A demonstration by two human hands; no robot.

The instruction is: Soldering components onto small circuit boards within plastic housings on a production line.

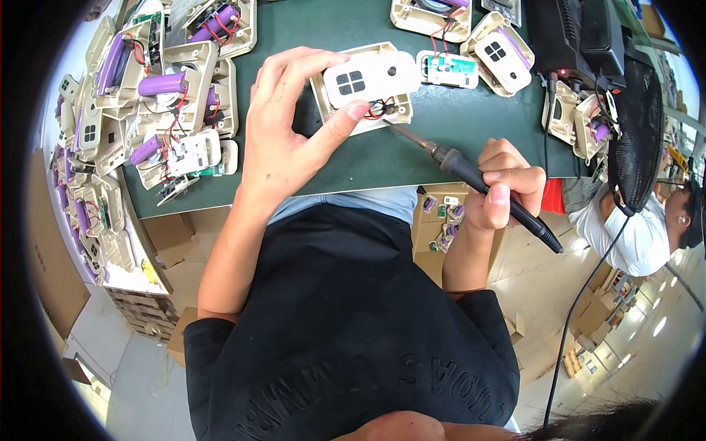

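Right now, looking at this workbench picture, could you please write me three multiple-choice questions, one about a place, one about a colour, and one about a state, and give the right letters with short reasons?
1. Where does the pile of open casings lie?
A. on the person's left side of the green mat
B. on the floor
C. in the person's lap

2. What colour are the cylindrical cells in those casings?
A. yellow
B. purple
C. black

3. What is the state of the right hand?
A. open and flat on the mat
B. closed around the soldering iron
C. holding a cardboard box

Answers:
1 A: the casings are heaped at the mat's left end.
2 B: each cell shows purple beside red and black wires.
3 B: the fingers wrap the black handle, and the tip points at the beige casing that the left hand grips.
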